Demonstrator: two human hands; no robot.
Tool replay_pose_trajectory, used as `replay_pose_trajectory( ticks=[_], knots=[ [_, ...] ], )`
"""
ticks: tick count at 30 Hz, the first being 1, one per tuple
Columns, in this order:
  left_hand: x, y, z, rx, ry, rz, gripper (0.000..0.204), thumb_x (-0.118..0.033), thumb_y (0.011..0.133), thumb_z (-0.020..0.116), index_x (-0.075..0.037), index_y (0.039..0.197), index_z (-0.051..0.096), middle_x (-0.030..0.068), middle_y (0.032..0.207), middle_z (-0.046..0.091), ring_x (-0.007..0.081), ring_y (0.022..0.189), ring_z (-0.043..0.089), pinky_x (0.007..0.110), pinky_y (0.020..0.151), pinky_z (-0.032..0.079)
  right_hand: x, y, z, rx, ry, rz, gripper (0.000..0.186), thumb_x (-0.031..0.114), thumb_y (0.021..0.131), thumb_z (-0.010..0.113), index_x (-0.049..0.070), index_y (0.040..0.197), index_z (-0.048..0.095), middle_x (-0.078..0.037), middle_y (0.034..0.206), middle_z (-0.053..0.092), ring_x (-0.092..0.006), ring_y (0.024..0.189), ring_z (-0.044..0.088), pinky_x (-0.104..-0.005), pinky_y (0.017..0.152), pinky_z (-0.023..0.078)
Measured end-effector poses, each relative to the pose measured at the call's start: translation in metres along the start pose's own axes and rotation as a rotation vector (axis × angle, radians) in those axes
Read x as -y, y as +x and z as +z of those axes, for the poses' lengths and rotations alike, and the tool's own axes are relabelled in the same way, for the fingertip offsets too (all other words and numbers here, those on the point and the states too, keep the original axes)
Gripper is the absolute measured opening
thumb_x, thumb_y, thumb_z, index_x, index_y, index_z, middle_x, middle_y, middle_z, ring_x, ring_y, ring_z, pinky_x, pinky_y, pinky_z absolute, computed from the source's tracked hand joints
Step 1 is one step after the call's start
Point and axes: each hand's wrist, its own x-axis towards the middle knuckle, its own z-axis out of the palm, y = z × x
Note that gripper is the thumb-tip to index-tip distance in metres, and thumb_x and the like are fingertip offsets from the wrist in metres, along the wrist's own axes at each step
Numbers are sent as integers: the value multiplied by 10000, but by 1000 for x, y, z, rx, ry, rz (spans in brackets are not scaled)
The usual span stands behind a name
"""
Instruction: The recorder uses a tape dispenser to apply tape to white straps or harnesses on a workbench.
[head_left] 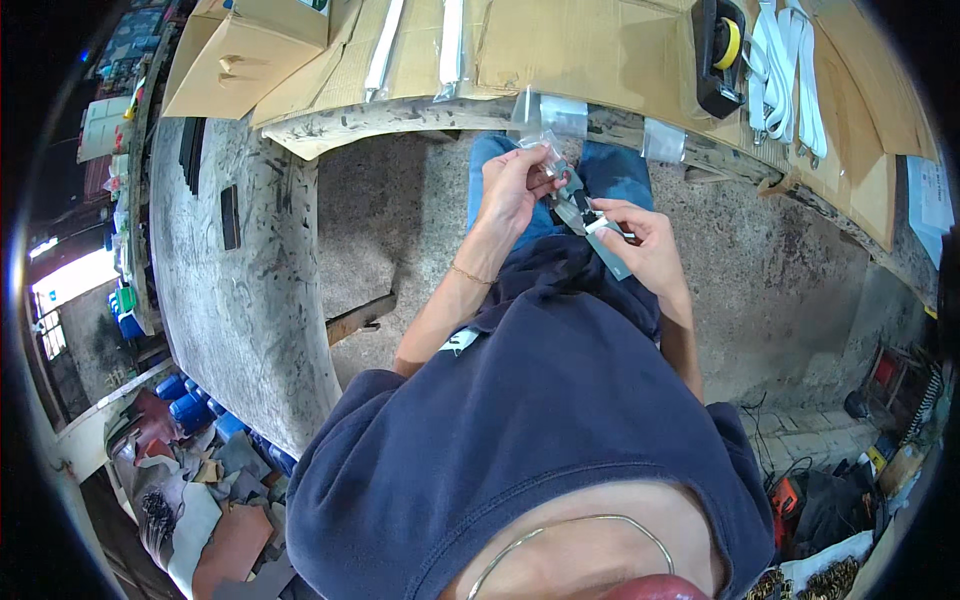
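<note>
Over my lap, my left hand point(520, 183) is closed, its thumb and fingers pinching a small clear plastic bag point(550, 150). A flat grey-green strip point(612, 262), perhaps a card or a strap, slants down to the right between my hands. My right hand point(645, 240) grips its lower part, thumb on top, with a small white piece point(598, 225) at the fingertips. A dark piece point(583, 207) lies across the strip's middle. What exactly these small parts are, I cannot make out.
Ahead stands a cardboard-covered bench point(590, 50) with long bagged white items point(452, 45), a black tape dispenser point(716, 60) and white straps point(785, 75). Clear bags point(663, 142) hang at its edge. A worn grey table point(265, 300) is at left; leather scraps point(230, 540) lie lower left.
</note>
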Motion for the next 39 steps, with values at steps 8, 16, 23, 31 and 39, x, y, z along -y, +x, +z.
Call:
replay_pose_trajectory(
  ticks=[8,16,23,31,39],
  knots=[
    [-1,-1,2,-34,-11,33,189,-154,880,610,-1,781,557,159,797,661,188,634,633,301,602,538,3,-5,1,-4,-20,-7,171,15,814,637,-54,969,656,-110,1164,619,-135,956,604,-257,797,494],
    [2,-2,2,-43,36,128,250,-137,865,657,-77,678,503,136,781,661,189,693,667,286,590,539,-1,-7,-4,31,126,6,158,-6,804,631,-62,947,664,-145,1147,620,-147,975,583,-269,855,447],
    [0,-4,6,-77,40,119,311,-142,863,665,-99,632,461,124,772,658,181,693,666,291,579,547,-10,-7,-8,47,162,-25,185,33,809,658,-49,974,666,-136,1168,611,-133,948,591,-265,826,471],
    [3,-5,6,-56,86,166,310,-161,857,675,-70,625,491,131,775,646,187,681,625,330,628,537,-5,-1,-7,-2,104,-22,182,21,809,653,-53,975,666,-134,1163,616,-122,916,593,-257,804,474],
    [9,-6,5,75,7,197,252,-69,840,673,-61,658,499,118,808,653,168,685,648,284,615,547,-10,1,-7,3,124,-6,194,29,808,661,-55,982,668,-138,1163,617,-119,919,589,-256,805,468]
  ],
)
